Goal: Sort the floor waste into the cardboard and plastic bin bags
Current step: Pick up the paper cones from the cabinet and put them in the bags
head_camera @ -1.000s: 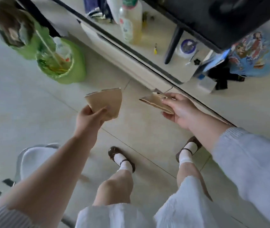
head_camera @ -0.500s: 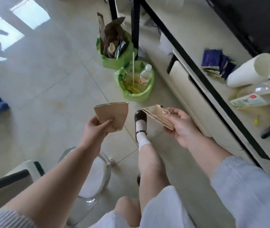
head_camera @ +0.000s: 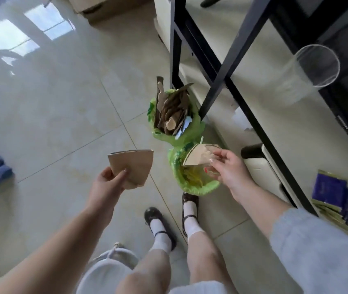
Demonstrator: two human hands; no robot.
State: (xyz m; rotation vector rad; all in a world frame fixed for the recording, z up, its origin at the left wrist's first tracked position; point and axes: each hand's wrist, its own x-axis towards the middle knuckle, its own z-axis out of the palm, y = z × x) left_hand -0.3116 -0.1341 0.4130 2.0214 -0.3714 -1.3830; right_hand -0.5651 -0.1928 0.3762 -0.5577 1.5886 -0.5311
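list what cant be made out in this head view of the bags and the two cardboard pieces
- Head view: near green bag, the right hand and its cardboard piece hide most of the contents.
- Head view: far green bag, its depths are hidden by packed cardboard.
- Head view: purple packets, print too blurred to read.
- Head view: left hand, fingers hidden behind its cardboard piece.

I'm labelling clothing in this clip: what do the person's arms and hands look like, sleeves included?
Both hands are bare, no gloves. The left hand has its forearm uncovered, with a striped grey sleeve edge near the frame corner. The right hand leads into a loose pale grey-blue sleeve.
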